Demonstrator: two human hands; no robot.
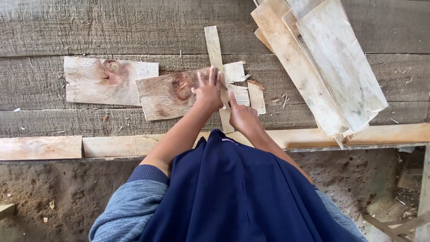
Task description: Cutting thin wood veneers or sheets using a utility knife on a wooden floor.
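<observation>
Weathered plank bench [53, 27]: left hand [209, 92] is pressing flat, fingers spread, on the knotted board [172, 95]; right hand [242, 117], empty, is steadying the thin strip [216, 54]; keeping pressure even seems best.

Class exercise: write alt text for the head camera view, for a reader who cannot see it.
Seen from above, a person's left hand lies flat on a knotted thin board crossing a narrow wood strip, with the right hand beside it. All rest on a weathered plank bench; a stack of pale boards lies at right.

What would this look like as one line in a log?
left hand: flat on knotted board | right hand: touching thin strip | board stack: at right, apart | bench: wood planks
</observation>
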